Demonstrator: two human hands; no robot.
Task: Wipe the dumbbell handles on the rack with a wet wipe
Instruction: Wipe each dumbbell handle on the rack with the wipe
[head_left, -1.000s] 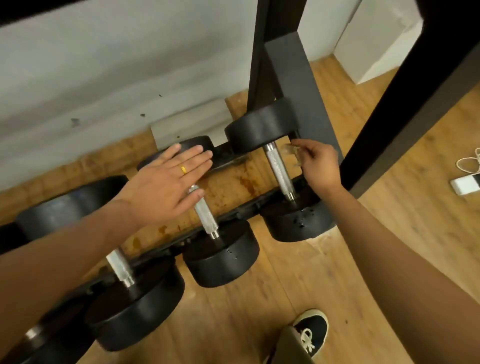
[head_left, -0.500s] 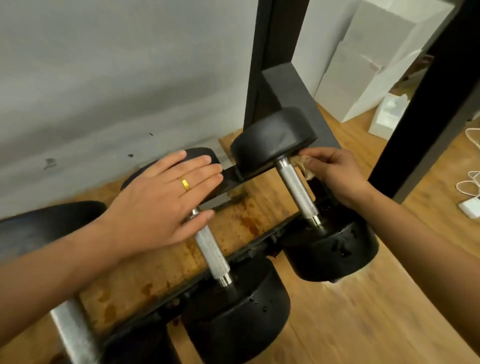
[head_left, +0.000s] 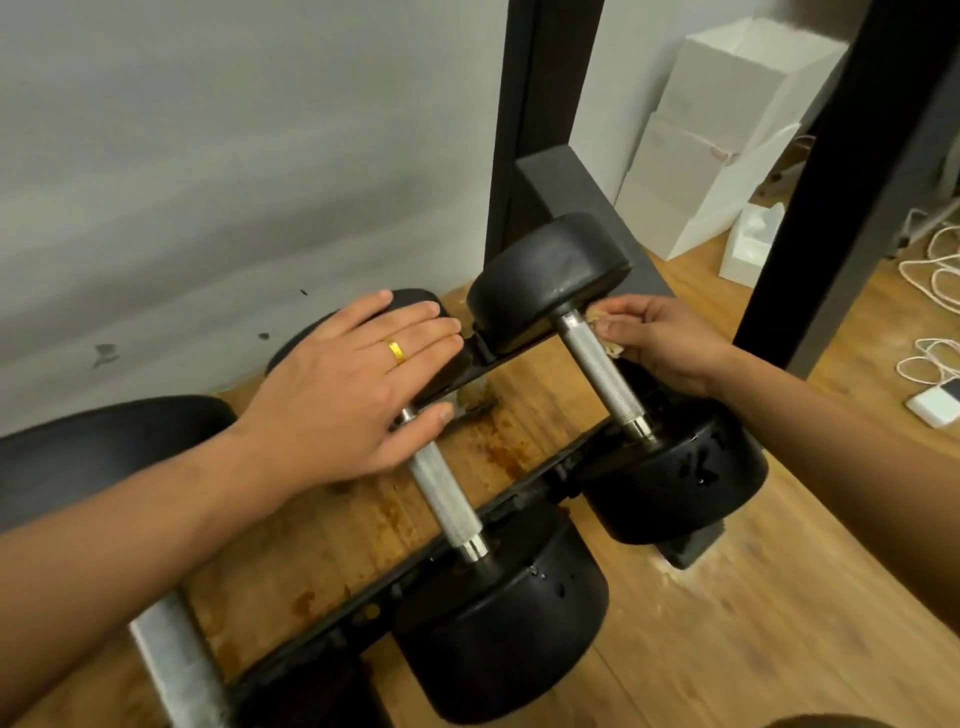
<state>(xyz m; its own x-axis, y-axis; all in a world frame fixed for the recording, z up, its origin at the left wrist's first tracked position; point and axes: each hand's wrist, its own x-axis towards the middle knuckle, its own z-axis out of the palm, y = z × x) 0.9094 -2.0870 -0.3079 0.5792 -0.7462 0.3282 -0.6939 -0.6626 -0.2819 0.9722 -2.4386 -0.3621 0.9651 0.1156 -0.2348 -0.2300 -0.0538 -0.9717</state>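
Right hand (head_left: 670, 345) has closed in since a second ago: the wet wipe (head_left: 610, 347), pinched between thumb and fingers, now touches the top of the rightmost handle (head_left: 597, 369), just under its far head (head_left: 545, 275). Left hand (head_left: 353, 395) has not shifted, fingers straight and flat on the middle dumbbell's far head (head_left: 410, 300).

Judgement: wiping of this bar is only starting; the middle handle (head_left: 447, 499) and the far-left handle (head_left: 176, 670) remain to do.

Room: the stroke can run down the bar until the near head (head_left: 675, 483) stops it. Rack end plate (head_left: 566, 176) and black upright (head_left: 841, 171) stand close beside my right wrist. Open gap between the two bars.
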